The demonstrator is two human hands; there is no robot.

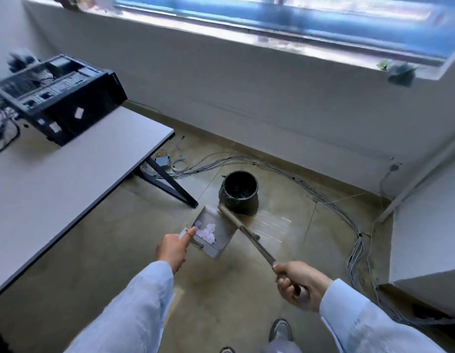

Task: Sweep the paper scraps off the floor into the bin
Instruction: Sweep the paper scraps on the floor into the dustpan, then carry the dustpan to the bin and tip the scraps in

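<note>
My left hand (173,247) grips the near edge of a grey dustpan (216,234) and holds it above the floor. White paper scraps (207,231) lie inside the pan. My right hand (296,284) is closed around the end of a long broom handle (246,233). The handle slants up and left, crossing the pan's far corner. The broom's head is not visible. A round black bin (240,192) lined with a dark bag stands on the floor just beyond the pan, open at the top.
A grey table (55,179) with a black leg fills the left side, carrying an open computer case (58,98). Bundled grey cables (348,215) run along the floor by the wall and down the right. My shoe (281,331) is at the bottom.
</note>
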